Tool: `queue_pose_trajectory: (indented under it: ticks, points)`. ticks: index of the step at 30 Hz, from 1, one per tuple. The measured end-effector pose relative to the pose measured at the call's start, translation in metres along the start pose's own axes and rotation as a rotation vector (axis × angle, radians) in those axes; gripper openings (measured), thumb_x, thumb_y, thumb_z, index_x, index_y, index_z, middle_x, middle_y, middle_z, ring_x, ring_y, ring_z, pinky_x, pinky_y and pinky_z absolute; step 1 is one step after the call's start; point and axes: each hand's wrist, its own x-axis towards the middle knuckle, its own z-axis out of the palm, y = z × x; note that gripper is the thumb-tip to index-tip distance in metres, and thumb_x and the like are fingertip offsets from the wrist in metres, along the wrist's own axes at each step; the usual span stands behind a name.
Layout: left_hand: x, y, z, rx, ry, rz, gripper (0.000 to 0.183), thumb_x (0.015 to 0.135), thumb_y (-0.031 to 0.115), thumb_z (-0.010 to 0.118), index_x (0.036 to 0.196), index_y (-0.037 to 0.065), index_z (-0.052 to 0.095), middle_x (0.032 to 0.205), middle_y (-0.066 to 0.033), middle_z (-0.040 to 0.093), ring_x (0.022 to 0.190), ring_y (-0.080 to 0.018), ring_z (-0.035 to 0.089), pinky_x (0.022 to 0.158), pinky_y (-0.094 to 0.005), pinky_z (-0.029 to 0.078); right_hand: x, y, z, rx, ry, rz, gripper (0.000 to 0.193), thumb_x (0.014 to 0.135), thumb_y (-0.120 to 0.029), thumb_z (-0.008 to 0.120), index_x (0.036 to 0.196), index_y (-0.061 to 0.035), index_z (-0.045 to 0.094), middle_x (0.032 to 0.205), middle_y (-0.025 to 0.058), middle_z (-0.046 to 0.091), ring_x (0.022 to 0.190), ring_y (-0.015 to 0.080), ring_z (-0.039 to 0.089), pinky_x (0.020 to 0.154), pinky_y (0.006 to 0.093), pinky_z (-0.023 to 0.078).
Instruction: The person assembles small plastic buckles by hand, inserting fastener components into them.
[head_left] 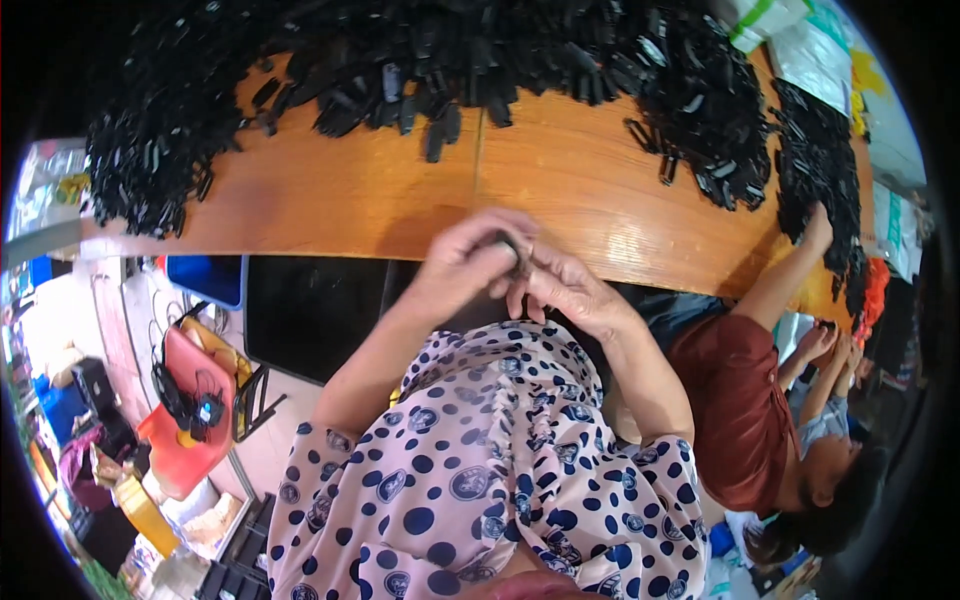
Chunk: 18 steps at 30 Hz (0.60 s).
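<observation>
My left hand [465, 265] is closed around a small black piece [508, 241], part of which shows between thumb and fingers. Close against it, the curled fingers of my right hand [570, 285] meet the piece at its end; whatever else they pinch is too small to make out. Both hands are together just off the near edge of a wooden table [560, 190]. A large heap of small, oblong black plastic parts [440, 60] covers the table's far side, with arms of the heap reaching nearer at left and right.
At my right, a person in a dark red top [735, 400] reaches into another strip of black parts [820, 170]. More hands work beyond. Plastic bags [810, 60] lie at the far right. On the left stand a blue bin [207, 278] and a red chair [190, 430] holding black cables.
</observation>
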Motion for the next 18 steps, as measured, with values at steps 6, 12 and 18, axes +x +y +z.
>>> queue_pose_trajectory:
  ticks: [6, 12, 18]
  points:
    - [0.022, 0.040, -0.071, 1.153, 0.424, 0.379, 0.023, 0.084, -0.003, 0.051, 0.101, 0.010, 0.057, 0.086, -0.0057, 0.063, 0.074, -0.0131, 0.059, 0.063, -0.0259, 0.047, 0.027, -0.033, -0.110, -1.543, 0.877, -0.333, 0.022, 0.082, -0.019, 0.064, 0.097, -0.0048, 0.056, 0.094, 0.0096, 0.059, 0.082, 0.0269, 0.061, 0.066, 0.0360, 0.051]
    - [0.059, 0.072, -0.091, 1.905, 0.031, 0.504, 0.036, 0.077, -0.004, 0.050, 0.107, 0.014, 0.059, 0.104, -0.0063, 0.055, 0.079, -0.0236, 0.062, 0.064, -0.0326, 0.050, 0.044, -0.057, -0.152, -2.181, 0.835, -0.288, 0.010, 0.076, -0.005, 0.055, 0.086, -0.0066, 0.057, 0.084, 0.0075, 0.058, 0.084, 0.0235, 0.059, 0.064, 0.0344, 0.052]
    - [0.059, 0.069, -0.095, 1.988, -0.100, 0.499, 0.024, 0.076, 0.002, 0.059, 0.099, 0.009, 0.055, 0.104, -0.0059, 0.054, 0.081, -0.0264, 0.062, 0.065, -0.0360, 0.050, 0.043, -0.050, -0.140, -1.144, 0.668, -0.435, 0.025, 0.089, -0.005, 0.045, 0.112, -0.0037, 0.054, 0.081, 0.0093, 0.060, 0.065, 0.0172, 0.056, 0.055, 0.0279, 0.046]
